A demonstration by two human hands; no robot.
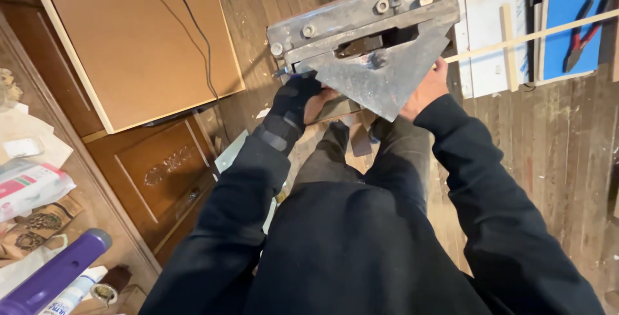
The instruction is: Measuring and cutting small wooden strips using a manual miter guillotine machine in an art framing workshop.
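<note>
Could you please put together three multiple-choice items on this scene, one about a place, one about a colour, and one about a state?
1. Where do the red-handled pliers lie?
A. On the blue board at upper right
B. On the brown panel at upper left
C. In the person's lap

2. What colour is the tube at the lower left?
A. Green
B. Purple
C. Orange

3. How is the metal jig held?
A. It lies untouched on the floor
B. One hand alone lifts it
C. Both hands grip it, one at each side

Answers:
1. A, as the pliers rest on the blue board leaning by the white panels.
2. B, as the tube is plainly purple.
3. C, as the left hand, in a dark wrist wrap, holds the near left edge and the right hand holds the right edge of the triangular plate.
</note>
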